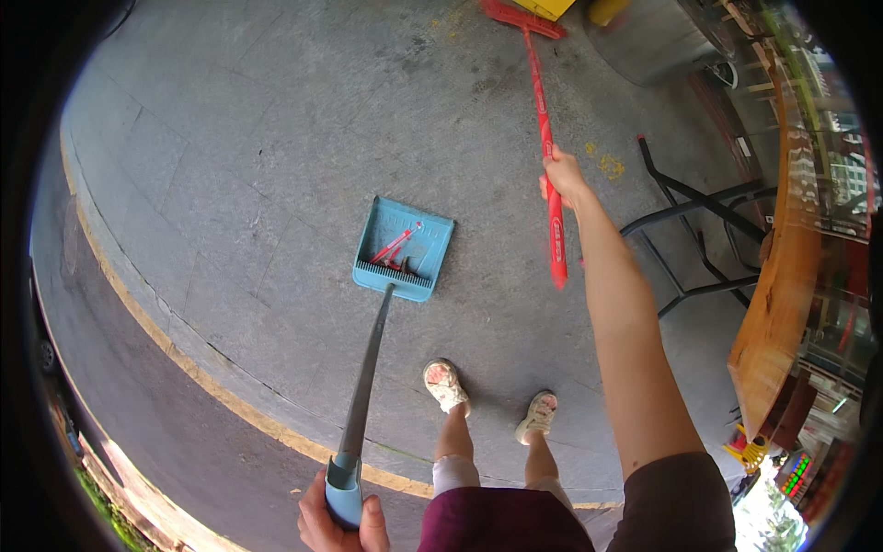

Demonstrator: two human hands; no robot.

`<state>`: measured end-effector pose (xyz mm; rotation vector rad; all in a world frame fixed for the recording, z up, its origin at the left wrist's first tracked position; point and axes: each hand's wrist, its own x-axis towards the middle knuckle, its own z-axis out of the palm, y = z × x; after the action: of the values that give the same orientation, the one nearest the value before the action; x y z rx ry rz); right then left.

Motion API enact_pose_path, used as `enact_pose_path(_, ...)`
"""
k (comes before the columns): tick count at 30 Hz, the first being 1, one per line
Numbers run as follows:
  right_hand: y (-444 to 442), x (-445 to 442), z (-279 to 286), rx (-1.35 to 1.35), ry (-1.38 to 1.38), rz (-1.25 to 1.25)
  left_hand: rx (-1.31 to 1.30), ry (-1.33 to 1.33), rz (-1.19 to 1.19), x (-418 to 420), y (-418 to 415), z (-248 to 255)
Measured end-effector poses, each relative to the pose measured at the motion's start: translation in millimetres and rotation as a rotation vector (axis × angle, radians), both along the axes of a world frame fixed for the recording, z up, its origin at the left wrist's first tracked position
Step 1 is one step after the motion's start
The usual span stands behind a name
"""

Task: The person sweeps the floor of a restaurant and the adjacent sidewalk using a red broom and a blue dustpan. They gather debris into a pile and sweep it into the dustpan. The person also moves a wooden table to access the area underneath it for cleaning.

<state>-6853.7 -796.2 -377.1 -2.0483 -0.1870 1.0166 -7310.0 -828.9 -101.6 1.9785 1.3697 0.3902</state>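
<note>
My left hand grips the light-blue top end of a dustpan's grey pole, low in the picture. At its far end the blue dustpan rests on the grey pavement. Inside the pan lie a red-and-white wrapper strip and some small dark scraps near its comb teeth. With the arm stretched forward, my right hand is closed around the red handle of a broom. The red broom head is at the top edge, far from the pan, its bristles hard to make out.
Right of the broom stands a black metal folding frame beside a wooden tabletop. A metal drum and a yellow object are at the top. A yellow-painted kerb curves along the left. My sandalled feet stand below the pan.
</note>
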Motion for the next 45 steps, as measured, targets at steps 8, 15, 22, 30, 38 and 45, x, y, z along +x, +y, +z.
enact_pose_path(8,-335.6,-119.8,100.7,-0.329,-0.15,0.237,-0.101,-0.064,0.093,8.1,0.4,-0.4)
enact_pose_path(15,-536.4,-247.6,272.5,-0.555,-0.111,0.335,0.017,-0.042,0.074,24.1,0.2,3.7)
enact_pose_path(22,-655.5,-309.7,363.2,-0.538,-0.135,0.342,0.058,-0.056,0.059,20.7,-12.2,-1.9)
enact_pose_path(30,-661.0,-268.4,313.9,-0.478,-0.158,0.264,0.051,-0.061,0.177,-53.2,-77.5,-4.3)
enact_pose_path(38,-355.2,-118.0,76.0,-0.057,-0.143,0.1,0.064,0.016,0.41,-107.9,-216.3,25.0)
enact_pose_path(45,-236.3,-161.4,81.1,-0.049,0.07,0.261,0.131,0.03,0.713,-175.9,-362.9,26.4)
